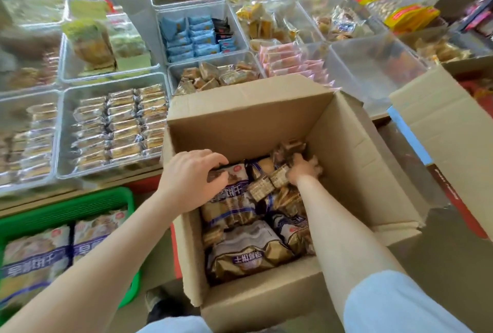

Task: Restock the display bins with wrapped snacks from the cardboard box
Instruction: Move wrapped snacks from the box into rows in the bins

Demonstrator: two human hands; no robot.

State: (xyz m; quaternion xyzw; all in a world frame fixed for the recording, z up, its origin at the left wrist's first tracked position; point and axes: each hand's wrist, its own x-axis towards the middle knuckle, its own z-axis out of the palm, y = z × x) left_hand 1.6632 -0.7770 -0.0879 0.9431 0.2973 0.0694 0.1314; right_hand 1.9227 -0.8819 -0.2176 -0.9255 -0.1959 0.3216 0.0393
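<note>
Both hands inside open cardboard box — box sits just in front of the clear display bins. Left hand grips a large snack bag, fingers curled over its top edge. Right hand — closed around small wrapped snacks deeper in the box.

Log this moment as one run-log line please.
stage: picking | left hand: on pack in box | right hand: gripping snacks | bins: waiting
</note>
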